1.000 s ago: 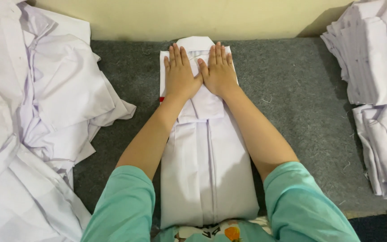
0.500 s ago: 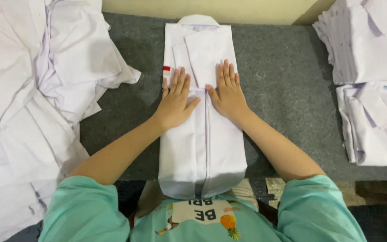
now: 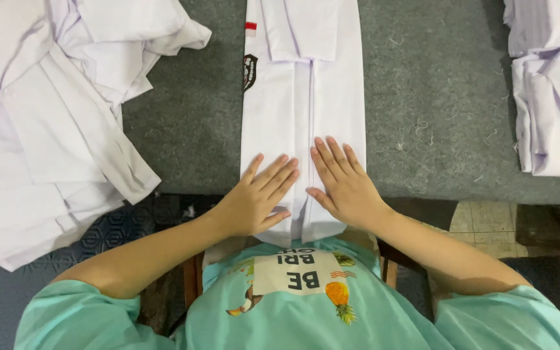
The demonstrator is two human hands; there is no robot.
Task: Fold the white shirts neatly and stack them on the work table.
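Observation:
A white shirt (image 3: 306, 84), folded into a long narrow strip, lies on the grey felt table (image 3: 422, 116) straight ahead of me. A small dark badge and a red tab show on its left side. My left hand (image 3: 254, 198) lies flat, fingers spread, on the near left part of the strip. Beside it my right hand (image 3: 341, 181) presses flat on the near right part. Both palms rest near the shirt's bottom hem at the table's front edge. Neither hand grips anything.
A loose heap of white shirts (image 3: 46, 123) covers the left of the table and hangs over its edge. A stack of folded white shirts (image 3: 552, 84) sits at the right. Tiled floor (image 3: 487, 223) shows below the table edge.
Both hands have slid down the folded shirt toward me, from near the collar to the bottom hem. The view has tilted down with them.

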